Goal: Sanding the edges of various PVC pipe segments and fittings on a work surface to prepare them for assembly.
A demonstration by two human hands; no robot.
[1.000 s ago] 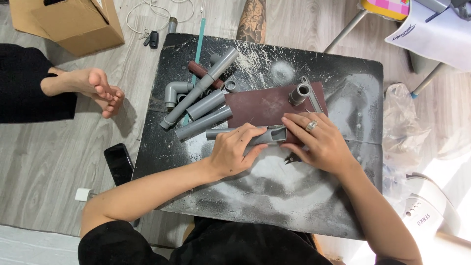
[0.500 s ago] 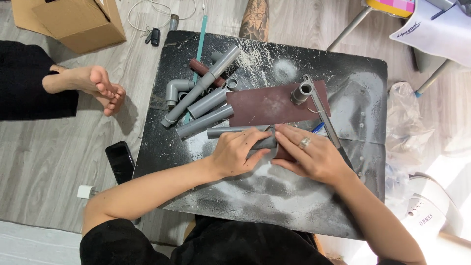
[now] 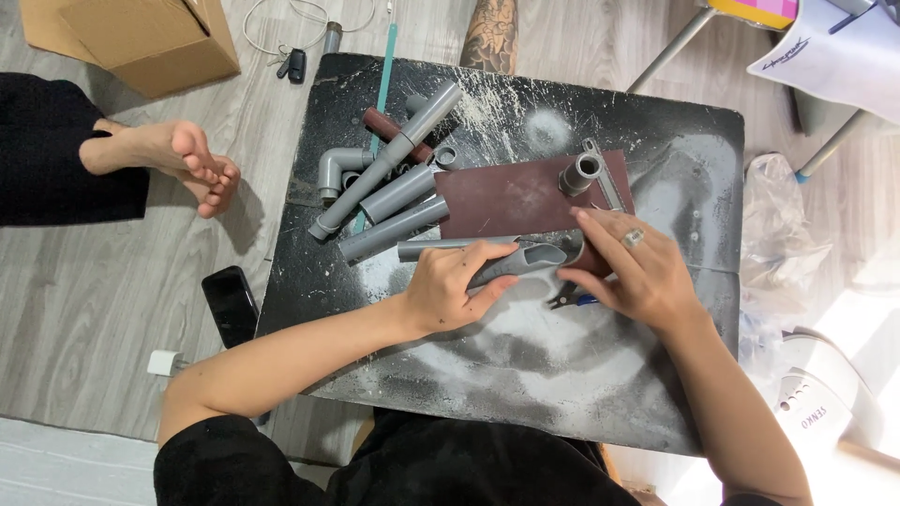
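On the dusty black worktop (image 3: 656,375), the left hand (image 3: 450,286) gripped a grey pipe (image 3: 525,258) lying across the brown sandpaper sheet's (image 3: 506,197) near edge, while the right hand (image 3: 637,272) pressed beside its cut end.

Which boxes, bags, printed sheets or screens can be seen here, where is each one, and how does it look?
Cardboard box: floor, top left, brown, open.
Phone: floor beside the table's left edge, flat black rectangle, dark screen.
White sheet: top right, small dark print.
Plastic bag: floor right of the table, clear, crumpled.
White appliance: bottom right, rounded, small dark marking.
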